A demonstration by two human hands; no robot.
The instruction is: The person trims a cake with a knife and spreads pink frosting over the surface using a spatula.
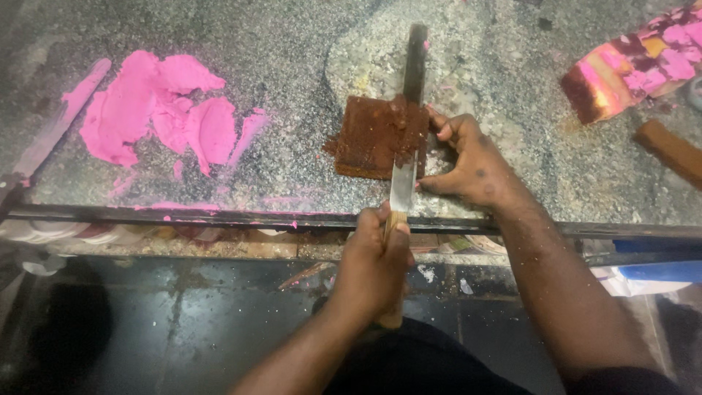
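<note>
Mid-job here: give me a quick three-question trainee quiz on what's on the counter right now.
1. True or false: the long knife lies across the brown cake slab.
2. Which hand grips the knife handle? A) left hand B) right hand
3. What colour is the icing smear on the stone counter?

Key:
1. True.
2. A; the right hand steadies the slab's right edge with its fingers.
3. Pink.
</note>
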